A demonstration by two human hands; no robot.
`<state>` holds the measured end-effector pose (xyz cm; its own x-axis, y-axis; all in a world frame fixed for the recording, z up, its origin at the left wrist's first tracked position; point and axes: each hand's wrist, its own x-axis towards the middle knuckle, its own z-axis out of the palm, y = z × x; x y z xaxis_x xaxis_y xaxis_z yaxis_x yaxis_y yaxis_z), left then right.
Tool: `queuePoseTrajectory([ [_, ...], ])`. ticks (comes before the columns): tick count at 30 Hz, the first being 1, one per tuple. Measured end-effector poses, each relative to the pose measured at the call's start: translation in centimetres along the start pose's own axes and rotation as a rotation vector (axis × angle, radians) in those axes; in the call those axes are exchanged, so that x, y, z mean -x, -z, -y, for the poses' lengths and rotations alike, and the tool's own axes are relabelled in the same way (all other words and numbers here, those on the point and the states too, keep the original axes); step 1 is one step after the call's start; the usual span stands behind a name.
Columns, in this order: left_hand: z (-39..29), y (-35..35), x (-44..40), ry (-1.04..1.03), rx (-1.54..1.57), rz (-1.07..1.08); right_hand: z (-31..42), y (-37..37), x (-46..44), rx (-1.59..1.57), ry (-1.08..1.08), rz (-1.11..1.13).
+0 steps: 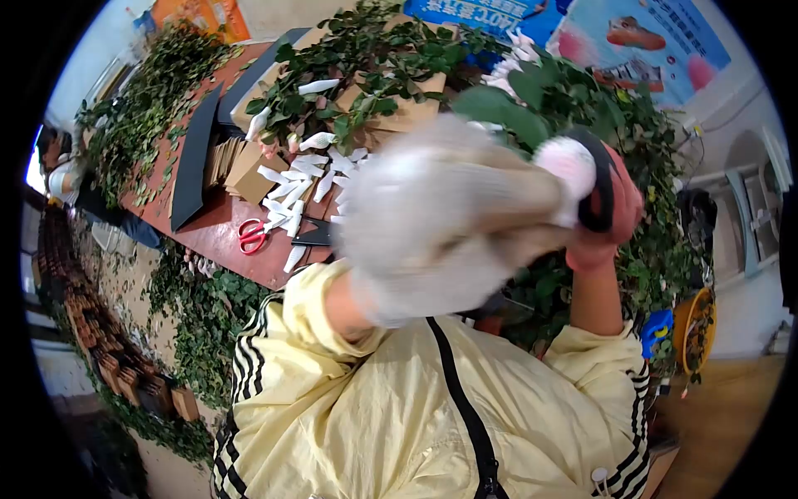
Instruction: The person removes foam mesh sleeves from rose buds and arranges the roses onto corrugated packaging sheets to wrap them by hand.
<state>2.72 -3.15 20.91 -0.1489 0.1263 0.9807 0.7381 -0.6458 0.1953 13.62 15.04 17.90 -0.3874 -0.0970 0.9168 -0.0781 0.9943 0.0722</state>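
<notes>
My left hand [440,216], in a pale grey-white glove, reaches across my chest to the right. It is smeared by motion, so its fingers are hard to read. Its tips meet a round, white-and-pink soft-looking thing [565,170], whose kind I cannot make out. My right hand [622,208] is closed just beyond it, beside a black curved band [597,183]. Leafy stems [573,91] crowd behind both hands. White mesh-like sleeves [291,193] lie scattered on the reddish table [216,241], left of my gloved hand.
Red-handled scissors [251,236] and a black flat piece [311,234] lie near the table's front edge. Folded cardboard [253,175] stands by a long dark board [195,162]. Leafy stems [141,108] cover the far left. An orange-rimmed bin [700,333] is at right.
</notes>
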Motion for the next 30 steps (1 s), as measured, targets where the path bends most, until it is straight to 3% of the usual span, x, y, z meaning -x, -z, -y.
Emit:
queuePoseTrajectory([
  [1,-0.8,1.1,0.3,-0.005,-0.243,-0.216,0.0,-0.1,-0.1,0.060,0.041,-0.008],
  [3,-2.1,4.3,1.0,-0.016,-0.727,-0.639,-2.0,-1.1,1.3,0.261,-0.200,0.003],
  [5,-2.0,10.0,2.2,0.175,0.080,-0.568,-3.3,-0.7,1.8,-0.039,-0.315,-0.070],
  [7,0.4,13.1,4.8,0.598,-0.464,-0.046,-3.2,-0.8,1.9,-0.273,-0.335,-0.163],
  [8,2.5,13.5,7.0,0.831,-0.369,-0.015,-2.8,-0.9,1.8,-0.281,-0.282,-0.205],
  [9,4.8,13.3,9.0,1.058,-0.265,0.024,-2.6,-0.8,2.4,-0.091,-0.223,-0.198],
  [11,6.9,11.9,10.6,1.113,-0.366,0.232,-1.9,0.1,2.3,-0.343,-0.212,-0.074],
  [12,6.3,10.4,9.4,1.013,-0.399,0.318,-1.7,-0.3,2.7,-0.314,-0.246,-0.111],
  [13,5.5,8.8,8.2,1.030,-0.305,0.275,-1.7,-0.1,2.5,-0.233,-0.176,-0.127],
  [15,4.1,6.1,5.0,0.657,-0.376,0.395,-0.8,0.7,1.8,-0.222,-0.203,-0.097],
  [17,3.0,3.4,1.5,0.411,-0.297,0.457,0.0,0.8,1.6,-0.199,-0.283,-0.131],
  [19,3.1,0.4,-0.7,0.248,-0.221,0.427,-0.1,1.1,1.7,-0.212,-0.177,-0.129],
  [21,3.3,-2.2,-2.2,0.186,-0.125,0.431,-0.3,0.9,2.4,-0.176,-0.159,-0.145],
  [24,3.2,-5.1,-3.1,0.126,-0.055,0.529,0.6,1.0,3.5,-0.483,-0.478,-0.167],
  [26,3.1,-6.0,-3.1,0.139,-0.043,0.573,0.0,0.7,5.9,-0.366,-0.632,-0.049],
  [28,3.1,-6.5,-3.1,0.131,-0.021,0.598,-0.2,0.2,7.5,-0.486,-0.718,-0.082],
  [30,2.9,-6.6,-2.9,0.126,-0.025,0.502,-0.7,-0.4,9.0,-0.335,-0.589,-0.152],
])
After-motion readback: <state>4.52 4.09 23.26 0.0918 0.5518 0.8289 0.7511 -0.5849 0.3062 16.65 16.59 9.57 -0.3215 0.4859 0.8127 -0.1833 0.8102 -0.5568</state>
